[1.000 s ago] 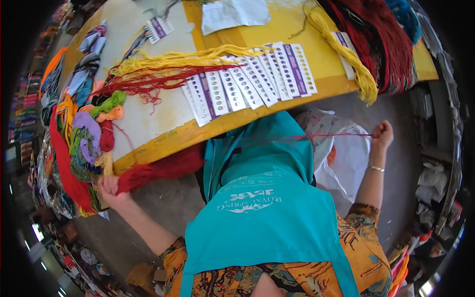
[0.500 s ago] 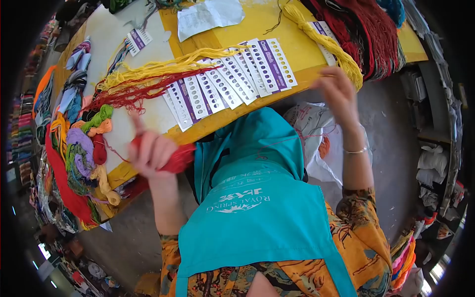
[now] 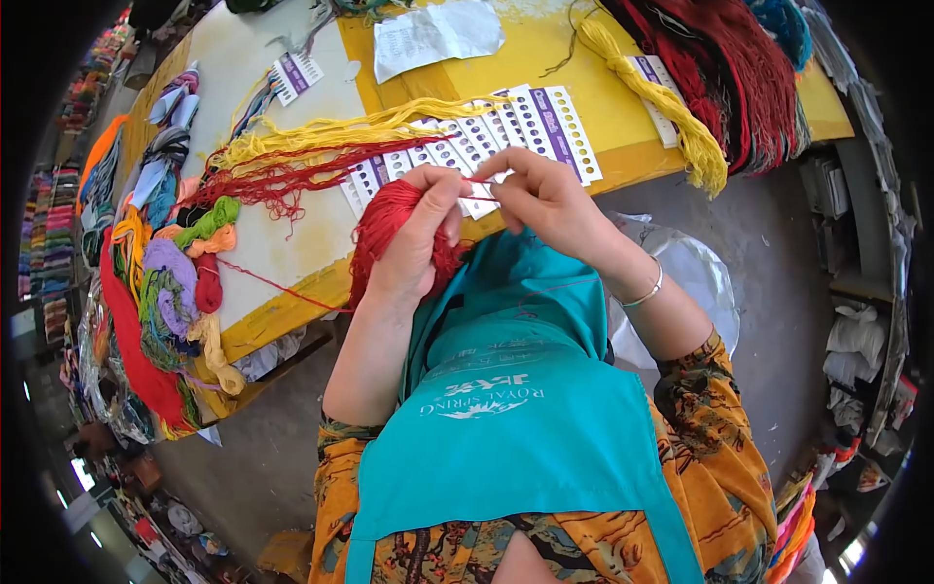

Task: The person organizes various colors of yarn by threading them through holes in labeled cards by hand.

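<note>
My left hand (image 3: pixel 425 229) is closed round a skein of red thread (image 3: pixel 384 229), whose strands bulge out on both sides of it. My right hand (image 3: pixel 540 200) is close by, its fingers pinched on a red strand that stretches between the two hands. Under and behind them, a fanned row of white and purple cards with punched holes (image 3: pixel 545 127) lies at the table edge. Loose red strands (image 3: pixel 282 185) and yellow strands (image 3: pixel 292 141) spread from the cards to the left. A red thread runs from the skein to a small red bundle (image 3: pixel 207 282).
Mixed coloured skeins (image 3: pixel 170 292) are heaped at the table's left end. A yellow skein (image 3: pixel 662 97) and dark red hanks (image 3: pixel 725 78) hang over the right edge. A crumpled paper (image 3: pixel 438 39) lies at the back. A clear plastic bag (image 3: pixel 686 282) is below the table.
My right hand has come left and my left hand right and up with the red skein, so both now meet before the cards. A red strand is now held between them.
</note>
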### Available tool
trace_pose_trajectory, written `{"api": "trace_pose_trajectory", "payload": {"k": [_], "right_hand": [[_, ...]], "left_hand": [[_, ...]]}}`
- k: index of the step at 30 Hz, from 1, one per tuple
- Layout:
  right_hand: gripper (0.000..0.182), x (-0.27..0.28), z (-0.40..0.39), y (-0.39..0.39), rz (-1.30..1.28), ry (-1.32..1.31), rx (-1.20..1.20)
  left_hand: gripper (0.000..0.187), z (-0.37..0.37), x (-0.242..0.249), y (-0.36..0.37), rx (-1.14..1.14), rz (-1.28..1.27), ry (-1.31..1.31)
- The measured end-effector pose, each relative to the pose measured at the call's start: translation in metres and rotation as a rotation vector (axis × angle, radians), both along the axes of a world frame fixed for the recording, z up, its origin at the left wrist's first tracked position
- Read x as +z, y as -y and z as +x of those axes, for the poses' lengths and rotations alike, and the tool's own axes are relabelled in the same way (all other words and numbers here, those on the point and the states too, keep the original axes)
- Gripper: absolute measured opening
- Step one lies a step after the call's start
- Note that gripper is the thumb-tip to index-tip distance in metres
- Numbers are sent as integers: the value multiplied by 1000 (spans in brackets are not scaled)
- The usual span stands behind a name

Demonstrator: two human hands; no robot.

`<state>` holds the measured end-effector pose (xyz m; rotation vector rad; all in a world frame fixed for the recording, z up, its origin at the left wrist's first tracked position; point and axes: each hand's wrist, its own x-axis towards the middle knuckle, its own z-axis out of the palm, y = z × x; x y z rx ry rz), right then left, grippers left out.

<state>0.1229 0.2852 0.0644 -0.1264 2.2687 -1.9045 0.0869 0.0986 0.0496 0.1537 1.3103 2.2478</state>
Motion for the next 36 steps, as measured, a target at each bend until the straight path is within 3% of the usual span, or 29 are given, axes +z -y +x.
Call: {"api": "trace_pose_trajectory", "payload": {"k": [2, 4, 7, 14, 18, 25, 29, 31, 34, 36], "right_hand": [[13, -12, 5, -12, 420, -155, -89], [15, -28, 17, -39, 572, -202, -121], [15, -41, 45, -103, 389, -13, -104], [14, -77, 154, -253, 427, 250, -428], [14, -83, 210, -291, 455, 306, -626], [18, -117, 267, -328, 527, 416, -822], [25, -152, 289, -325, 545, 481, -782], [29, -155, 295, -322, 678, 342, -776], [26, -139, 281, -322, 1022, 359, -911], [21, -110, 249, -295, 1042, 388, -987]], "left_hand": [[17, 3, 7, 3, 47, -24, -28], [19, 1, 21, 13, 70, -13, -65], [17, -9, 19, 37, 164, 94, 24], [19, -7, 10, 41, 196, 95, 86], [18, 0, 0, 28, 143, 48, 97], [19, 6, -15, 20, 120, -45, 113], [18, 13, -15, 20, 99, -96, 133], [16, 16, -15, 21, 74, -107, 136], [16, 16, -14, 24, 56, -137, 116], [16, 16, -14, 26, 45, -139, 111]]}}
